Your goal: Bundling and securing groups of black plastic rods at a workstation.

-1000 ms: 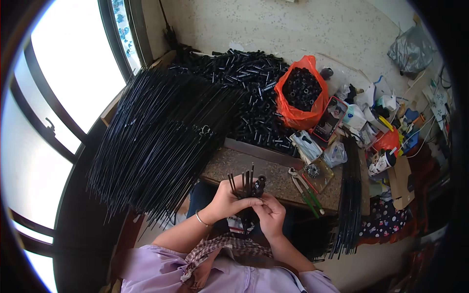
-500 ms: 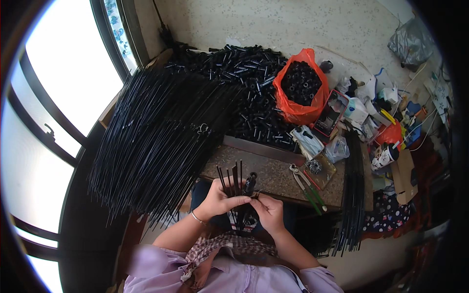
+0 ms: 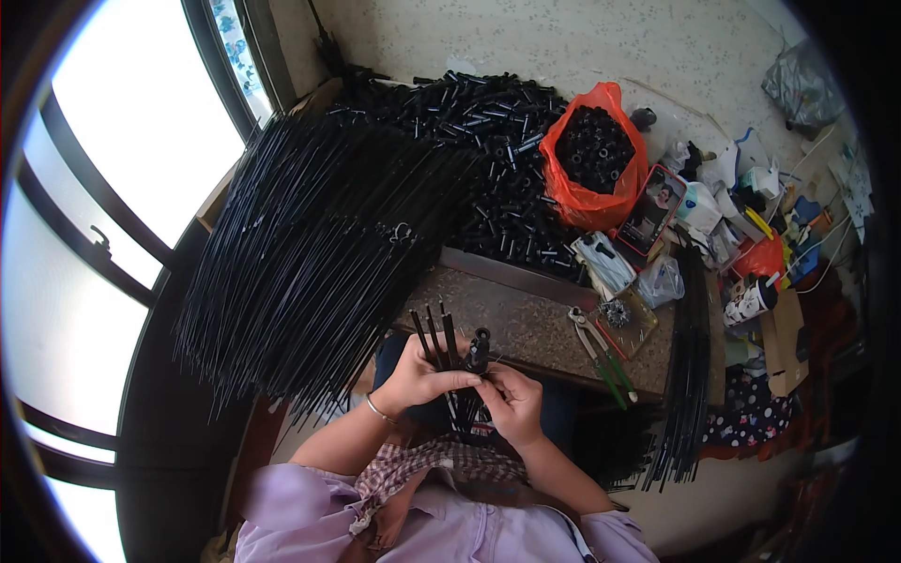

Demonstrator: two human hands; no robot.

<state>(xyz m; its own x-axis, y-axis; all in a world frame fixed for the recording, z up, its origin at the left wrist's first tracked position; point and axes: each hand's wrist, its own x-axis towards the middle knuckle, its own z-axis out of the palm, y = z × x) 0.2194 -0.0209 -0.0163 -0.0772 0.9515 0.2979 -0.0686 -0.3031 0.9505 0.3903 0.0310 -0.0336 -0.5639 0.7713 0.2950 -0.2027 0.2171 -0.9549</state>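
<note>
In front of my body, at the near edge of the bench, my left hand (image 3: pixel 419 375) is closed round several thin black rods (image 3: pixel 433 336) that look like umbrella ribs. The rods stand up between its fingers, and more of them hang below. A black plastic fitting (image 3: pixel 480 345) with a round hollow top stands upright at my left thumb, among the ribs. My right hand (image 3: pixel 513 402) is pinched at the fitting's lower end, its fingertips meeting the left thumb. A fine wire-like line shows just above the right fingers; what they grip is mostly hidden.
A wide stack of black ribs (image 3: pixel 300 253) covers the bench's left. Behind lie heaped black tubes (image 3: pixel 493 117) and a red bag (image 3: pixel 617 208) of black fittings. To the right are a phone (image 3: pixel 649 214), green-handled pliers (image 3: pixel 607 363), a wire coil (image 3: pixel 615 311) and another rib bundle (image 3: pixel 687 366).
The bench and its things have shifted slightly right and up in the view. The rods in my left hand have tilted a little left; both hands stay together at the fitting.
</note>
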